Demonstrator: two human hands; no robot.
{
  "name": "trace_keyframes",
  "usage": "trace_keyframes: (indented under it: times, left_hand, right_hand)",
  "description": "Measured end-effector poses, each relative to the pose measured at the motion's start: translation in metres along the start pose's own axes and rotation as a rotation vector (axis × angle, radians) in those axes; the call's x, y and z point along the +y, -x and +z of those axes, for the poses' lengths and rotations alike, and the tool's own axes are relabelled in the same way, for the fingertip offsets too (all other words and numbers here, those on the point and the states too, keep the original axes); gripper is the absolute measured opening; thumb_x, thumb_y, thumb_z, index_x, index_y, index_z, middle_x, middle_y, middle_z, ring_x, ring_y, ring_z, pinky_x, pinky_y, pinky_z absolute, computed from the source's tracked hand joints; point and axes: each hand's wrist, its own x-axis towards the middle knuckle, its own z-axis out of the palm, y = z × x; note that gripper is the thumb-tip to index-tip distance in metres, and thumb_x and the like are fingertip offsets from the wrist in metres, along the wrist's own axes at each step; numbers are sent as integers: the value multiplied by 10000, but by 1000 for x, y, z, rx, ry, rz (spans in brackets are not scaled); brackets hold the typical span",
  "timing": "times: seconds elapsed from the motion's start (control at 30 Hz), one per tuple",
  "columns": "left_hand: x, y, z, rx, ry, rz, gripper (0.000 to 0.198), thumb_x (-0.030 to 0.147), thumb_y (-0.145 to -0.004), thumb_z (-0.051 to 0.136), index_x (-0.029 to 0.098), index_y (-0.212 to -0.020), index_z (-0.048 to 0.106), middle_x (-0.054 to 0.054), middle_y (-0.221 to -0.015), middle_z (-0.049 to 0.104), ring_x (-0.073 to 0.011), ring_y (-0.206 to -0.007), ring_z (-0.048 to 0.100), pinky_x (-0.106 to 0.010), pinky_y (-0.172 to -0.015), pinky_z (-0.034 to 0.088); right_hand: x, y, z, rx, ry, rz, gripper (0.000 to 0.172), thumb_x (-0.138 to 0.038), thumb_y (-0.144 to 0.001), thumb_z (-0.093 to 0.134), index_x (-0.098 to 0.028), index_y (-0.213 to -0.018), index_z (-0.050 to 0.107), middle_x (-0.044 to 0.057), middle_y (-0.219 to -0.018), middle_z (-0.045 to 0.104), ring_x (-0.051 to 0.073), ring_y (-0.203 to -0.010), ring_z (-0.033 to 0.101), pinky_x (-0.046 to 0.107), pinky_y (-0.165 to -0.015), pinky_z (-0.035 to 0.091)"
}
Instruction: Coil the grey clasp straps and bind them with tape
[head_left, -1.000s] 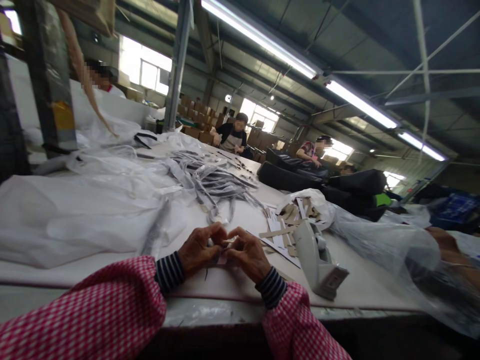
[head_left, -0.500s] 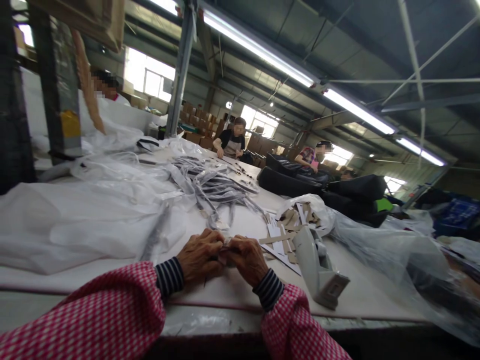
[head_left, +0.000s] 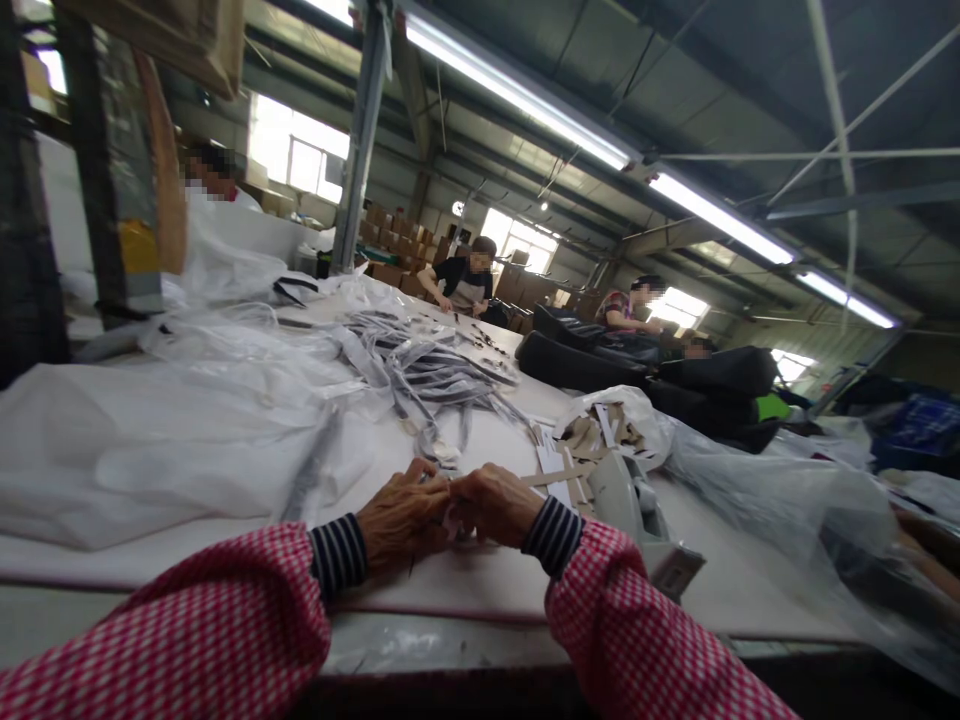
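Note:
My left hand and my right hand meet low over the white tabletop. Both have their fingers curled and pinched together around something small and pale, mostly hidden by the fingers and too blurred to name. Just beyond my fingertips lies the near end of a pile of grey straps wrapped in clear plastic. Right of my right hand stands a grey tape dispenser, partly covered by my right sleeve. Behind it, brown and white card strips are scattered.
White plastic sheeting covers the table's left side. An opened plastic bag holds more card strips. Black bags are piled at the far right, with clear plastic in front. A co-worker leans over the far end; other people are farther back.
My right hand has turned and its wrist has shifted right, the sleeve now covering part of the tape dispenser. My left hand has stayed nearly in place.

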Motion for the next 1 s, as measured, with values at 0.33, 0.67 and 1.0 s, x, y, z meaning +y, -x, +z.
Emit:
trace_keyframes:
  times: [0.33, 0.67, 1.0]
  left_hand:
    - [1, 6, 10, -27, -131, -58, 174, 358, -937, 568, 206, -921, 650, -79, -1023, 646, -326, -1194, 434, -392, -833, 521]
    - [-7, 4, 13, 7, 2, -72, 137, 335, -919, 590, 212, -893, 643, -47, -929, 632, -277, -1036, 479, -400, -902, 426]
    - [-13, 2, 8, -1, 116, -11, 226, 381, -963, 470, 209, -895, 600, -45, -969, 645, -241, -959, 505, -414, -957, 379]
  right_hand:
    - [-16, 11, 14, 76, 321, 14, 149, -202, -946, 532, -176, -953, 678, 100, -875, 765, 227, -796, 727, 266, -631, 417]
    - [-10, 18, 41, 364, 470, -141, 151, -75, -867, 559, -199, -940, 607, 35, -833, 698, 190, -719, 646, 293, -567, 342]
    - [-11, 16, 77, 623, 504, -131, 176, -78, -912, 502, -203, -793, 533, 24, -750, 621, 171, -655, 558, 305, -597, 313]
